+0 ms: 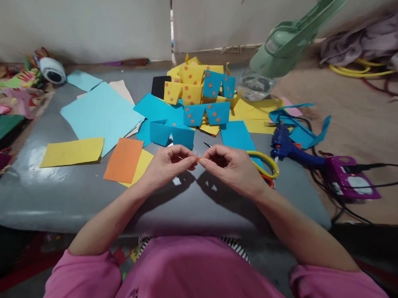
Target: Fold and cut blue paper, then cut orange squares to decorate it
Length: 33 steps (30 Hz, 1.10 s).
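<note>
My left hand and my right hand meet over the front middle of the table, thumbs and fingers pinched. Between their fingertips is a tiny orange paper piece, mostly covered by the fingers. Scissors with yellow and red handles lie beneath and beside my right hand, partly hidden by it. Just beyond my fingers stands a plain blue folded paper shape. Behind it are blue paper shapes with orange squares and yellow ones dotted the same way. An orange paper sheet lies left of my left hand.
Light blue sheets and a yellow strip cover the table's left side. To the right are a blue glue gun, its black cable and a purple box. A green-topped bottle stands at the back right.
</note>
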Each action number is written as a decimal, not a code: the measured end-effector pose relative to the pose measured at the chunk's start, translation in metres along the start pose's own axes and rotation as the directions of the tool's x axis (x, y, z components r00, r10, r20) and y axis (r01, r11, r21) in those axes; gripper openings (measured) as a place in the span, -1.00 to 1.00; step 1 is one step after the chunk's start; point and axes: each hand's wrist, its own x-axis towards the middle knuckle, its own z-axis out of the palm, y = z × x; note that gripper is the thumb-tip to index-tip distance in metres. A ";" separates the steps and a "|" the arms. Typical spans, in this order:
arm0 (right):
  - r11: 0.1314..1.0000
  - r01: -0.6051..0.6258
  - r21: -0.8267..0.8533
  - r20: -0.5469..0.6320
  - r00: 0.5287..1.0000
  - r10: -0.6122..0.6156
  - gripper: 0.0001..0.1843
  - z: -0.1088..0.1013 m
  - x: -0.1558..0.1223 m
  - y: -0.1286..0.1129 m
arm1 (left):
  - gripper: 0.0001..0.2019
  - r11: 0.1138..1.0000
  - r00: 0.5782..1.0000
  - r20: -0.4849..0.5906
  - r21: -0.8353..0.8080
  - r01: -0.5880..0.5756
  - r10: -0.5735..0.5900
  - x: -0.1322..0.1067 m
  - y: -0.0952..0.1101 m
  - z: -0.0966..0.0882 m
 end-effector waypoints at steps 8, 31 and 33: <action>0.999 -0.002 0.032 -0.008 1.000 0.003 -0.83 -0.001 0.001 0.001 | -0.84 0.998 0.984 0.172 0.029 0.047 -0.051 -0.003 0.001 0.000; 0.508 0.588 -0.630 0.083 0.701 -0.708 -0.86 -0.003 0.001 0.013 | -0.66 0.890 0.959 0.146 -0.358 0.281 -0.244 0.005 -0.004 -0.006; 0.419 0.617 -0.666 0.118 0.642 -0.757 -0.81 -0.004 -0.001 0.011 | -0.67 0.886 0.957 0.160 -0.365 0.285 -0.242 0.005 -0.004 -0.005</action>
